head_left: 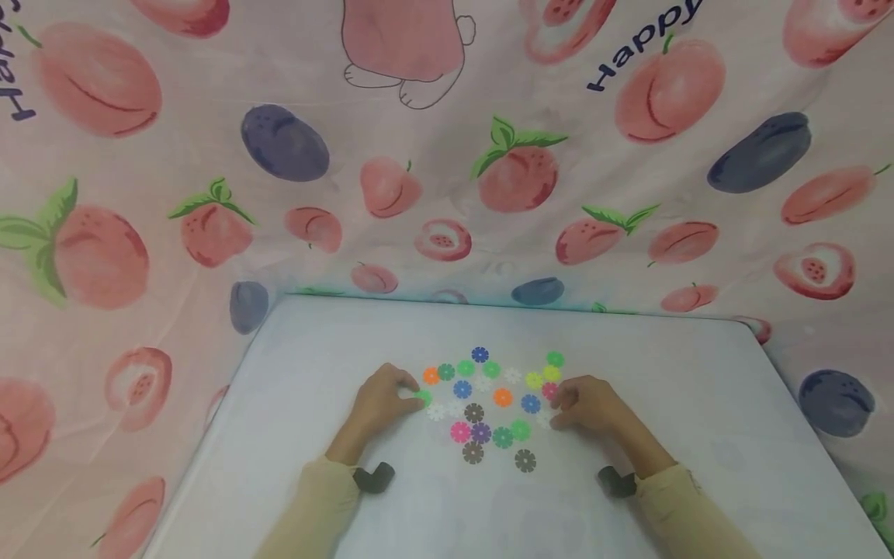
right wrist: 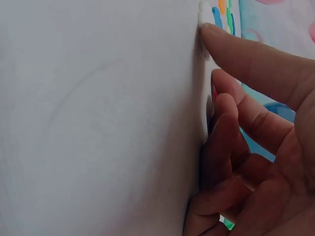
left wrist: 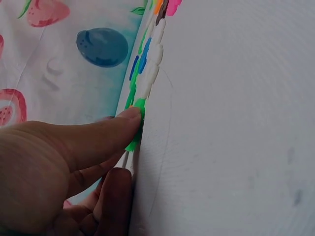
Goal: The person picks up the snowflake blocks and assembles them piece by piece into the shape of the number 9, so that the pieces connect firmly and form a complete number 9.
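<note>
The left hand [head_left: 384,398] pinches a green disc [head_left: 424,399] at the left end of the disc cluster [head_left: 474,412]; a light rim grip should spare the white disc [head_left: 436,412] just beside it. The right hand [head_left: 590,404], thumb and index apart, touches a pale disc [head_left: 543,420]. The worktop [head_left: 447,520] has bare room nearside; its far edge lies well beyond the 2 hands.

discs [head_left: 503,394] block tbl [head_left: 447,512] ctr, far side free
</note>
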Motion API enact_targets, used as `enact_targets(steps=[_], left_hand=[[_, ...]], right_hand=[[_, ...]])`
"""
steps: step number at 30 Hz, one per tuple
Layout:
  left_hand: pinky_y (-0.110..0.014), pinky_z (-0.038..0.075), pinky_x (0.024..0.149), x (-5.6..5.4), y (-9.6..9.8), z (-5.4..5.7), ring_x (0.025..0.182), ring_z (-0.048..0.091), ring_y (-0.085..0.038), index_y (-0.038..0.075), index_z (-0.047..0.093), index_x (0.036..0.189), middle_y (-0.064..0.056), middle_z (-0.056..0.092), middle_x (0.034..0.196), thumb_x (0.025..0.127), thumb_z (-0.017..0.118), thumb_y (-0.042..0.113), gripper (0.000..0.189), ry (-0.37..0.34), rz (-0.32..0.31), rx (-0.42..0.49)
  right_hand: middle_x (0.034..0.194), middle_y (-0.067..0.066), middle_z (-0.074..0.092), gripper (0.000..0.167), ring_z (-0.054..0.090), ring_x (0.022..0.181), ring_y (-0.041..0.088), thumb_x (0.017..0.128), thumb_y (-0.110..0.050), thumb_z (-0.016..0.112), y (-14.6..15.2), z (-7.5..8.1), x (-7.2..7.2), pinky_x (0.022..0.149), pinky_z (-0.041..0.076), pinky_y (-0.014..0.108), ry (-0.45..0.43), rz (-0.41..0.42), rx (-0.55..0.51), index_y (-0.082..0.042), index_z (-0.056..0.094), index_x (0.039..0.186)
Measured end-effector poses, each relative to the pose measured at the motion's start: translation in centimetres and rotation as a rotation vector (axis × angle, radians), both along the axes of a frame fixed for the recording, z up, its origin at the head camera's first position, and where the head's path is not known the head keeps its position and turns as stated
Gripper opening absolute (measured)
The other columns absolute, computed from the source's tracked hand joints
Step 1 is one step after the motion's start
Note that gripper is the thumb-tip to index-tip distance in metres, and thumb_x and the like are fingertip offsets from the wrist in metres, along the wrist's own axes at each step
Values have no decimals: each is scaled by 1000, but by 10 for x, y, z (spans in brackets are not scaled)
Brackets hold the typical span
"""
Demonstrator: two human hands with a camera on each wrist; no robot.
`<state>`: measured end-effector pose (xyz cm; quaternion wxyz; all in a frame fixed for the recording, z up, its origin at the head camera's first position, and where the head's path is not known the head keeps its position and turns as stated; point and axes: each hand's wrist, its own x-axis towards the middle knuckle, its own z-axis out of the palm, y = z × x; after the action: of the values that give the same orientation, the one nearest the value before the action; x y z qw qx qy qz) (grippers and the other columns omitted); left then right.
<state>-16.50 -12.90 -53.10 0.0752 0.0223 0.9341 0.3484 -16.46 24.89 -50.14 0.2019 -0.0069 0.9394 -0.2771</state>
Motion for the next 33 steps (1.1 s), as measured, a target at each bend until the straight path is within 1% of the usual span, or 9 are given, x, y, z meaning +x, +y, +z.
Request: enact_targets(steps=[5, 10, 13, 16, 21, 25, 30, 33], left_hand=[[-43, 53, 93, 2, 0, 4, 98, 60, -20, 16, 72, 96, -2, 64, 110, 80, 86, 28, 24, -12, 7, -4], [-40, 52, 84, 2, -2, 8, 88, 56, -18, 15, 69, 94, -2, 64, 106, 82, 84, 28, 24, -23, 8, 18], [-39, 50, 80, 3, -3, 11, 83, 55, -18, 16, 66, 92, -1, 65, 97, 84, 81, 28, 21, -39, 4, 40], [-37, 49, 78, 4, -4, 12, 81, 55, -18, 17, 65, 90, 0, 65, 90, 87, 78, 29, 18, -50, 1, 63], [-34, 49, 77, 7, -6, 13, 83, 57, -16, 17, 64, 89, 1, 68, 90, 89, 76, 27, 15, -31, 13, 117], [-32, 49, 72, 8, -6, 16, 79, 58, -16, 15, 64, 90, 0, 68, 88, 89, 75, 25, 15, -16, 27, 173], [-30, 48, 69, 9, -5, 17, 74, 58, -15, 14, 64, 91, 0, 68, 84, 90, 74, 24, 14, -35, 31, 223], [-30, 48, 68, 8, -5, 15, 72, 58, -15, 14, 64, 92, 1, 68, 81, 91, 74, 25, 14, -45, 29, 230]], right_hand=[[88, 2, 67, 19, 58, 83, 20, 77, -20, 87, -4, 3, 2, 77, 55, 38, -5, 7, -9, -15, 75, 92], [87, 2, 66, 24, 58, 83, 20, 76, -26, 88, -8, 7, 4, 75, 53, 37, -15, -1, -4, -14, 75, 93], [86, 2, 66, 26, 57, 82, 20, 75, -27, 89, -10, 7, 5, 73, 52, 36, -5, 0, 3, -13, 74, 92], [84, 3, 66, 23, 57, 81, 21, 76, -24, 88, -12, 6, 6, 72, 52, 35, 1, -2, 6, -12, 74, 90], [83, 3, 64, 22, 57, 80, 20, 77, -22, 87, -13, 6, 6, 71, 52, 34, 0, 1, 19, -12, 74, 91], [84, 4, 64, 23, 56, 81, 21, 77, -22, 86, -13, 8, 6, 71, 51, 35, -2, 1, 14, -10, 73, 91], [84, 4, 63, 23, 56, 81, 21, 78, -23, 86, -13, 8, 7, 71, 52, 34, -7, -3, 17, -10, 73, 92], [83, 4, 63, 23, 56, 80, 20, 78, -23, 86, -13, 8, 8, 71, 51, 34, -2, 4, 20, -10, 73, 92]])
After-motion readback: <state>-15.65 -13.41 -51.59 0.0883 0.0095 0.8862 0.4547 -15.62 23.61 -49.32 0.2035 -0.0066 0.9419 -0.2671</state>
